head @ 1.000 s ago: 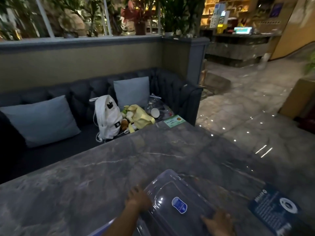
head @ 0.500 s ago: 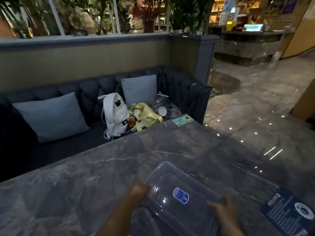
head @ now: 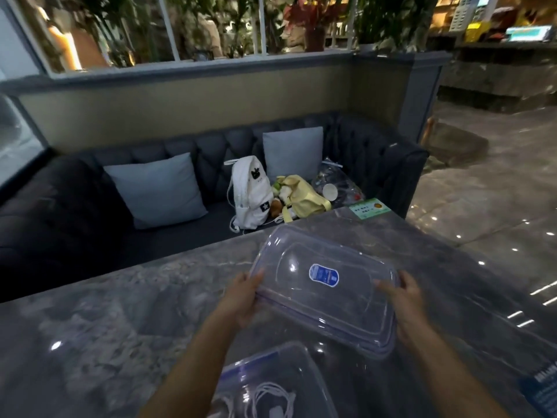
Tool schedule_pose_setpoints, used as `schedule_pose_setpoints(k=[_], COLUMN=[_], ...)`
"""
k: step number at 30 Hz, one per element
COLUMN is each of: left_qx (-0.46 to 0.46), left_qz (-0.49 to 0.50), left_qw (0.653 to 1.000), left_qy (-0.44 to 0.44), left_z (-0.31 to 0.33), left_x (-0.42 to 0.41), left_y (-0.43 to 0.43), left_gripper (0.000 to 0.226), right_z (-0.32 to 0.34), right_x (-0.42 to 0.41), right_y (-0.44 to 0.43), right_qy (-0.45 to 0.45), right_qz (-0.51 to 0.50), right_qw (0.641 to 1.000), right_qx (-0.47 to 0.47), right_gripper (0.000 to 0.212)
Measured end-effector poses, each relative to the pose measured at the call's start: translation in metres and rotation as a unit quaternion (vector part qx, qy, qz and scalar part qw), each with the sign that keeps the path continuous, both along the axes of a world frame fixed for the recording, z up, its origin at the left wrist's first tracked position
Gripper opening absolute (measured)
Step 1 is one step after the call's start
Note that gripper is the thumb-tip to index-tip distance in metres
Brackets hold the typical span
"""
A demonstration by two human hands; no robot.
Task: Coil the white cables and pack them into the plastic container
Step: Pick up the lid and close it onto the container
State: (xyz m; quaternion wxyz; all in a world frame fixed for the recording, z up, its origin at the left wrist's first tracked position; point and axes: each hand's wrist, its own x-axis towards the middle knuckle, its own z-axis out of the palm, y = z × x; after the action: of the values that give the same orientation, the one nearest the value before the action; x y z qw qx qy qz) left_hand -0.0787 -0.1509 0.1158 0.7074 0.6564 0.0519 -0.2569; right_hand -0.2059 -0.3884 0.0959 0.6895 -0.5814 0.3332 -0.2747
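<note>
Both hands hold a clear plastic lid (head: 324, 294) up over the grey desk (head: 105, 327). The left hand (head: 244, 294) has its fingers curled round the left edge of the lid. The right hand (head: 404, 300) holds the right edge the same way. The lid is tilted a little and has a small blue sticker (head: 324, 275) in the middle.

The plastic container (head: 262, 356) sits on the desk right in front of the person, at the bottom of the view. It is open. The white cables (head: 271, 399) lie inside it, and they look loose and loopy, not in neat coils.

I think this is the opening step: the lid is off and has to go somewhere. Next, the lid should be put down flat on the desk, to one side, so it is not in the way. Then the hands will be free to reach into the container, take the cables out and wind them up one at a time.

Behind the desk is a dark sofa (head: 60, 224) with a white backpack (head: 250, 194) and a yellow bag (head: 304, 197) on it
</note>
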Motion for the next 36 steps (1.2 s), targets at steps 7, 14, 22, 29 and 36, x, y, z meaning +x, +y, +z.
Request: schedule_pose_setpoints(k=[7,14,22,29,36], left_qx=[0.067,0.41,0.604,0.521,0.449], left_qz=[0.074,0.043,-0.028,-0.018,0.011], left_qw=[0.994,0.897,0.779,0.852,0.893], left_qy=[-0.042,-0.161,-0.164,-0.051,-0.035], left_z=[0.029,0.014,-0.026,-0.057,-0.056], left_x=[-0.043,-0.108,-0.172,-0.184,-0.184], left_y=[0.094,0.176,0.187,0.18,0.181], left_gripper=[0.021,0.048,0.06,0.048,0.032], right_z=[0.015,-0.007,-0.034,-0.044,-0.051], right_x=[0.026,0.017,-0.01,-0.027,-0.028], right_y=[0.061,0.119,0.132,0.135,0.138], right_qy=[-0.002,0.046,0.1,0.101,0.111], right_qz=[0.159,0.258,0.311,0.305,0.322], right_qw=[0.986,0.965,0.944,0.946,0.939], right_qx=[0.042,-0.01,-0.047,-0.043,-0.041], right_gripper=[0.022,0.027,0.023,0.03,0.03])
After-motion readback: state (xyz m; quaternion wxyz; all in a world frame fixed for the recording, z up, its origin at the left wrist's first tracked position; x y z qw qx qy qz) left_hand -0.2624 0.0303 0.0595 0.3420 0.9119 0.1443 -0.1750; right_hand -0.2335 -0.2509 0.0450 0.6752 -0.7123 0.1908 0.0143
